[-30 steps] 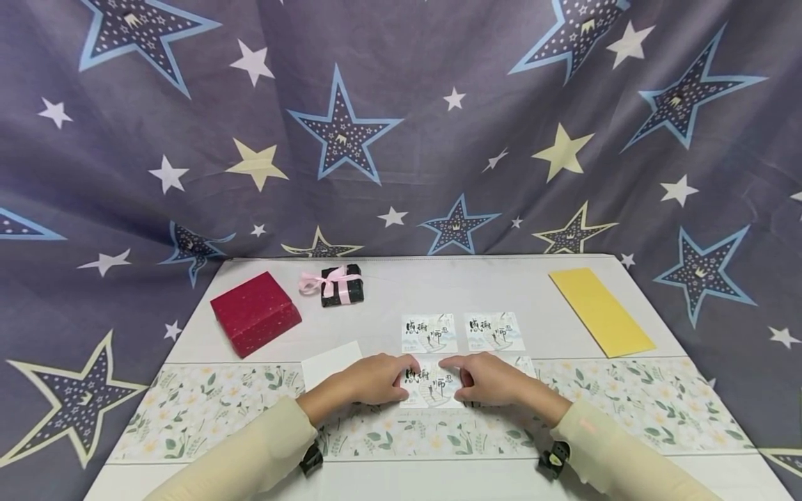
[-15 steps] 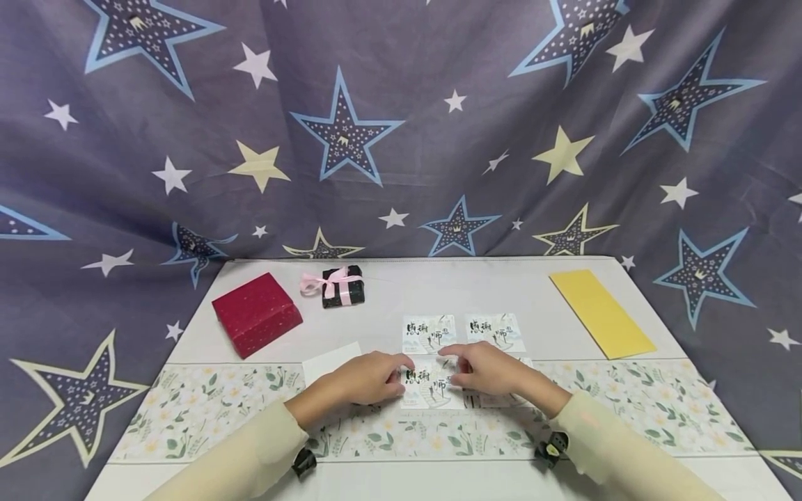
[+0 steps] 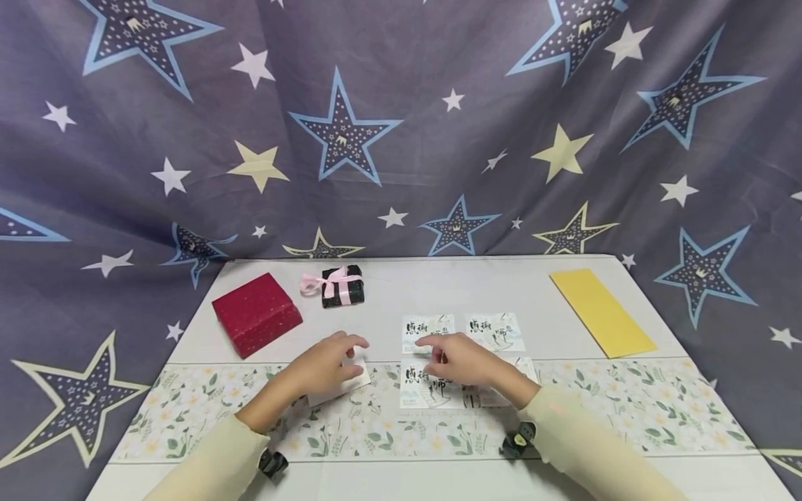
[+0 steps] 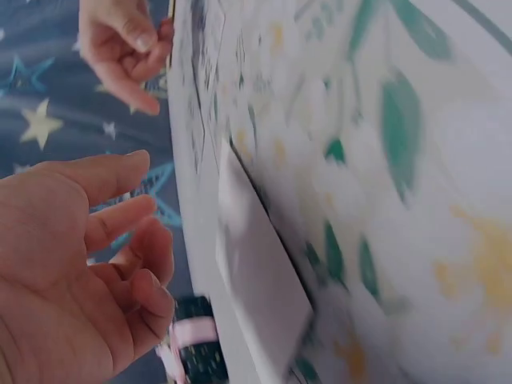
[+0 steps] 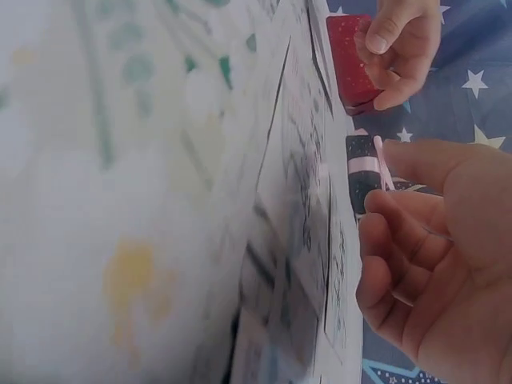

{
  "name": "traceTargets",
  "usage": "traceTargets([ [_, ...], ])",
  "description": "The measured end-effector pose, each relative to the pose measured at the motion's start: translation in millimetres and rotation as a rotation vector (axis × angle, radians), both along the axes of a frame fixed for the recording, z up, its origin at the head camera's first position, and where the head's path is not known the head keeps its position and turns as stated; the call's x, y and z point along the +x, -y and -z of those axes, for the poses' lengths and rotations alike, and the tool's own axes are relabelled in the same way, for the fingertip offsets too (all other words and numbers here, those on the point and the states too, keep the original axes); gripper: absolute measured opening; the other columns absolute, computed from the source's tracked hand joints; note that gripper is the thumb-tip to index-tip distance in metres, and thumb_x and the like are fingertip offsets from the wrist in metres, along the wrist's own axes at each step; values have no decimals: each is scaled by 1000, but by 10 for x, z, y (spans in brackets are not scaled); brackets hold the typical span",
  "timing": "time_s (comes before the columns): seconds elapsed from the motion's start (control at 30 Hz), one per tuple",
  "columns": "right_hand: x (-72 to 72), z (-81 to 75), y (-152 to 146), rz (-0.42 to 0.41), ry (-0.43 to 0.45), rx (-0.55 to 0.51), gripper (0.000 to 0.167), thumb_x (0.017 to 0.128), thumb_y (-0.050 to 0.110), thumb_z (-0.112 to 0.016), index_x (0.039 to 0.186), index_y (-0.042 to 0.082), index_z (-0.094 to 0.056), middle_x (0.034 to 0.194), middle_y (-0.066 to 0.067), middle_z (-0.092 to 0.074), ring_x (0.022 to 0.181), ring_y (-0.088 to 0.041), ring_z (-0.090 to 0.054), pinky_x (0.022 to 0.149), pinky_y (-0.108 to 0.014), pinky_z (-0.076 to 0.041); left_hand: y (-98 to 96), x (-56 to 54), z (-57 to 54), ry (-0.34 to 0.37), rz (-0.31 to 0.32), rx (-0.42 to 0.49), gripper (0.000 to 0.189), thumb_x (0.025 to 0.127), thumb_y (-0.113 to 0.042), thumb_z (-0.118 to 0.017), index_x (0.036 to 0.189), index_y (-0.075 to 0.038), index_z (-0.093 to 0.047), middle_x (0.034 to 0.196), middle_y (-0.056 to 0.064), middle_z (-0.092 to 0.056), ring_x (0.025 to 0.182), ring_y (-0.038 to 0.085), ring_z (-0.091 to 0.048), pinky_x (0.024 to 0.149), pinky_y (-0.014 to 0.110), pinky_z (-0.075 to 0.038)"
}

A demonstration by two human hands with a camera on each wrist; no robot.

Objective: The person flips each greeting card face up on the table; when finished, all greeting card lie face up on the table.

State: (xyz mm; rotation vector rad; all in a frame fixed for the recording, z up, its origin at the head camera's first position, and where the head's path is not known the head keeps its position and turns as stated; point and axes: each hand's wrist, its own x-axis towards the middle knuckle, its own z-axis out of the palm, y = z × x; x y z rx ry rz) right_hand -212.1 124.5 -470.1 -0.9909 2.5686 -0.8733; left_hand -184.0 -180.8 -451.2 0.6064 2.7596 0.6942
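Observation:
My left hand [image 3: 322, 367] hovers over a plain white card [image 3: 358, 381] on the flowered band of the cloth. In the left wrist view there is a gap between the fingers and that white card [image 4: 260, 268]. Above the lower printed cards is my right hand [image 3: 466, 358], thumb and index finger apart, nothing between them. Two printed cards, left [image 3: 415, 341] and right [image 3: 498, 334], form the upper row. Below them lie a lower left card [image 3: 429, 395] and a lower right card [image 3: 523, 365], the latter partly hidden by my right hand and wrist.
A red box [image 3: 255, 313] stands at the back left. Next to it is a small black gift box [image 3: 332, 296] with a pink ribbon. A yellow envelope-like sheet [image 3: 601, 313] lies at the right. Behind the table hangs a star-patterned curtain [image 3: 413, 174].
My left hand has left the lower left printed card and moved left over the white card, which has shifted slightly right. My right hand has moved a little left.

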Motion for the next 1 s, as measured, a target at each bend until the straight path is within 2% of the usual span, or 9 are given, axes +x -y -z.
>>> traceTargets([
  [0.1,-14,7,90,-9,-7,-12,51,94,16,-70,141,4,-57,86,8,-66,67,0,-56,72,-22,-52,138,-2,25,-2,-33,-20,45,95,-23,-72,137,-12,-60,109,7,-62,87,14,-56,78,36,-49],
  [0.23,-23,1,226,-11,-27,-19,51,93,17,-70,141,3,-58,92,5,-68,73,-1,-58,74,-22,-52,291,17,66,5,-79,-42,47,94,-24,-73,137,-12,-60,108,6,-61,90,15,-56,81,38,-50],
  [0.37,-36,-19,385,-9,-48,-8,51,93,18,-71,140,4,-59,94,4,-69,72,-1,-58,77,-26,-52,442,74,93,19,-145,-49,50,91,-24,-76,138,-12,-60,108,6,-60,91,16,-55,83,40,-50],
  [0.6,-85,5,671,-38,-96,65,53,93,23,-71,142,7,-58,96,4,-70,72,0,-55,87,-30,-53,681,200,145,59,-241,-65,65,86,-24,-82,142,-8,-55,101,7,-53,84,17,-50,75,36,-46],
  [0.7,-116,-11,782,-27,-83,82,57,92,24,-73,144,8,-56,95,5,-69,75,-2,-55,88,-29,-53,749,250,159,76,-272,-72,73,84,-27,-83,146,-5,-51,109,10,-54,88,18,-53,80,41,-51],
  [0.83,-163,-12,911,-24,-41,75,63,91,23,-75,146,6,-52,91,6,-68,73,-3,-56,84,-26,-52,794,305,180,102,-278,-71,82,83,-32,-84,149,0,-46,117,14,-53,94,21,-55,91,51,-52],
  [1.0,-205,61,1020,-25,39,75,74,89,24,-77,152,5,-43,84,9,-65,70,-2,-56,77,-22,-49,781,358,227,87,-274,-103,88,82,-35,-85,150,3,-44,117,16,-53,91,19,-55,87,48,-53],
])
